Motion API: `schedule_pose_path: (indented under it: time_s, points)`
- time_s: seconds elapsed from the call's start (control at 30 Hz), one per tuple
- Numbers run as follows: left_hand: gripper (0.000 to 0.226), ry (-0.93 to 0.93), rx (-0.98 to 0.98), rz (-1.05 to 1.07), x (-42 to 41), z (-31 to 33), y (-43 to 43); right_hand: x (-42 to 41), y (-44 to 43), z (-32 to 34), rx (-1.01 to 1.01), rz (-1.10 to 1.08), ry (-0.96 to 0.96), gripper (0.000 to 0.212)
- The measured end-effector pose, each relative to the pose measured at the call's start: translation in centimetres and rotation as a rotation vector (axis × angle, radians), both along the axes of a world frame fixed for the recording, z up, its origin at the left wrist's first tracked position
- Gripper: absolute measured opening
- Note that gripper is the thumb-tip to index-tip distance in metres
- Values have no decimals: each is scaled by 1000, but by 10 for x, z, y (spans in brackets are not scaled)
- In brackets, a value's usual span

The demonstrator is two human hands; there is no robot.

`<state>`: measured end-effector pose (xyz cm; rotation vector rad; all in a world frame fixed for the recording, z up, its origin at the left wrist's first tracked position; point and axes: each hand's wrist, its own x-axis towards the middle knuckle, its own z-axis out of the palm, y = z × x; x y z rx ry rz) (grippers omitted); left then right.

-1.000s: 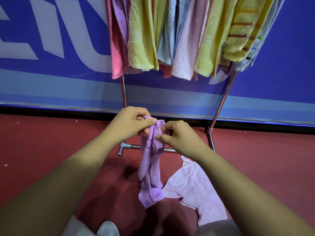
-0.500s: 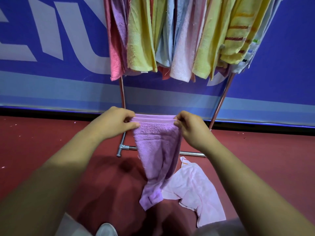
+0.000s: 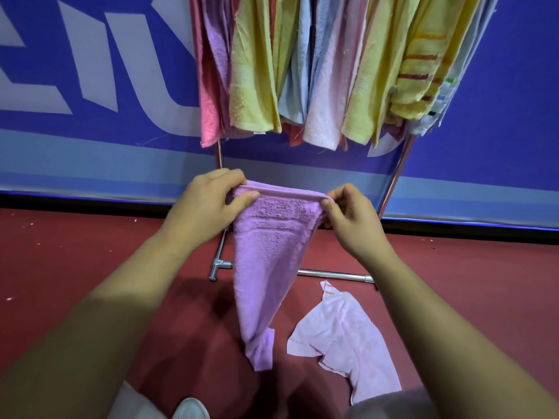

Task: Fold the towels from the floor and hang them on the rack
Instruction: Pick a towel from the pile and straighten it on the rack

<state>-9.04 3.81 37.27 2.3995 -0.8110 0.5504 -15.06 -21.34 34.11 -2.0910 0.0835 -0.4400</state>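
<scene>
the person's left hand (image 3: pixel 205 207) and right hand (image 3: pixel 348 220) are held apart, each pinching one top corner of a lilac terry-cloth towel (image 3: pixel 269 255) between thumb and fingers. the towel's upper hem is stretched roughly level between the two grips. the cloth below narrows to a twisted tail that hangs toward the dark red floor (image 3: pixel 75 267); whether the tail touches the floor cannot be told.

step in hand, as judged: squaring the towel before the fold.

- keep both pinches on the hem corners and the hem taut.
- shake or lift until the tail untwists and the side edges hang straight.
- bring corner to corner only when the lower edge is flat; a fold over a twist gives a lumpy drape.

the metal-framed rack (image 3: pixel 396 176) stands just beyond the hands, crowded with hung towels (image 3: pixel 254 86) in pink, yellow, pale blue and white. free space appears scarce, so the hung cloth may need parting.

a pale pink crumpled towel (image 3: pixel 348 337) lies on the floor to the right, near the rack's base bar, not yet folded.
</scene>
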Motion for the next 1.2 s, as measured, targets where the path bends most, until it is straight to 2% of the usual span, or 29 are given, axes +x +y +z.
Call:
schedule_pose_path:
  time_s: [0.2,0.33,0.43,0.6,0.73,0.83,0.9,0.97,1.0,1.07,1.1,1.13,1.17,1.2]
  points:
    - [11,237,-190,37,-3,1,3,1,0,3,66,-42,45,12]
    - [15,227,-302,70,-8,0,2,-5,4,7,127,-76,2,29]
    - [17,229,-352,76,-13,1,1,-10,6,8,89,-85,-17,30]
    - [14,269,-374,84,-15,1,10,-16,6,9,109,-33,-27,10]
    - [19,375,-414,48,-16,6,9,-18,6,10,146,-64,-49,15]
    - [25,415,-237,0,-10,22,6,-13,7,28,204,-104,-63,15]
    - [14,385,-209,64,-2,46,3,-7,7,58,297,-95,-57,17]
    - [6,321,-290,119,-2,86,-3,-4,6,103,548,-26,-97,17]
    - [6,335,-405,77,-5,110,-6,-6,5,129,728,85,-112,14]
    - [10,527,-698,-146,-12,154,-11,-14,-5,177,1013,414,-83,8]
    - [11,633,-728,-223,-16,169,-13,-18,-11,194,1009,541,-37,11]
    - [11,671,-606,-202,-15,178,-14,-17,-16,202,879,567,26,11]
    - [9,683,-397,-117,-14,180,-17,-13,-20,204,628,456,87,6]
    - [9,598,-189,7,-13,183,-18,-7,-23,202,353,249,94,2]
